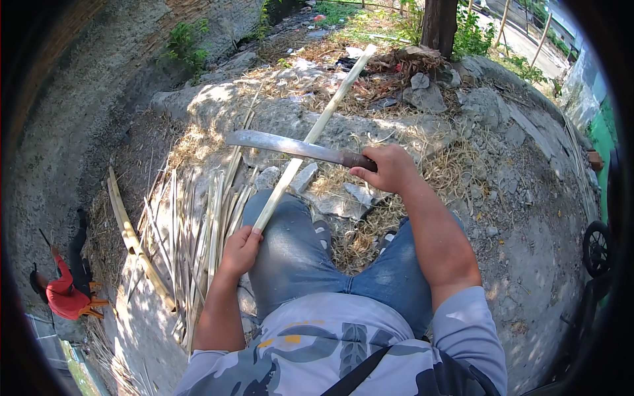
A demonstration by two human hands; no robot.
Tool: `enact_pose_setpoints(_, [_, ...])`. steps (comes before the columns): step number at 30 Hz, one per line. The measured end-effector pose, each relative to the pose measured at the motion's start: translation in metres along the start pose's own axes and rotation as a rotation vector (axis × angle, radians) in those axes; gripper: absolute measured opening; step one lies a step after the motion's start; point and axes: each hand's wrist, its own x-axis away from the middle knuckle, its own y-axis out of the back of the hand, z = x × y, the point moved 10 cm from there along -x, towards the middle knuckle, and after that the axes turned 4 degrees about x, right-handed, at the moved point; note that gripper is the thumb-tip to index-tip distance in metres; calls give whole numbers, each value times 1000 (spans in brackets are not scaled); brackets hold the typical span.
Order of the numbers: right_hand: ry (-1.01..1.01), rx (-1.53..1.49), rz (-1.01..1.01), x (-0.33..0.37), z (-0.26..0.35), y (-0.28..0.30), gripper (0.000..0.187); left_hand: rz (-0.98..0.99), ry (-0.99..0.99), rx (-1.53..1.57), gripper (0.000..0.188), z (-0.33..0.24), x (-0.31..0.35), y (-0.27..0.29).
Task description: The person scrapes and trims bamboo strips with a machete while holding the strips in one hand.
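Observation:
My right hand (385, 169) is closed round the dark handle of a machete (284, 143), whose long blade points left. Under the blade runs a long pale bamboo strip (323, 119), slanting up and away to the right; blade and strip cross, and whether they touch I cannot tell. The strip's near end is gripped in my left hand (242, 251), beside my left knee. Below the left hand and to its left lies a bundle of split bamboo strips (214, 214) on the ground.
A split bamboo pole (135, 244) lies farther left. At the far left a person in red (66, 290) sits on an orange stool. Stones (424, 96), shavings (449, 165) and a tree trunk (439, 26) stand ahead; a wheel (597, 248) shows at right.

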Motion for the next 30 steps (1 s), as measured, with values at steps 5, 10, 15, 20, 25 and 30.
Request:
enact_pose_setpoints(5, [49,30,-72,-1,6,13,49,4,-9,-25,34,-1,1,1])
enact_pose_setpoints(10, [-102,6,-58,-1,-15,10,49,-14,-81,-106,35,-15,2,-2])
enact_pose_setpoints(15, [165,88,-52,1,31,9,50,4,-88,-55,36,-2,0,0])
enact_pose_setpoints(20, [200,48,-65,-2,30,10,50,-8,-95,-39,36,-3,3,-3])
enact_pose_setpoints(25, [-327,-38,-106,2,-54,22,55,-33,-146,-39,35,-6,7,0])
enact_pose_setpoints(30, [-161,84,-111,6,-35,24,52,2,-73,-32,34,-1,3,-1])
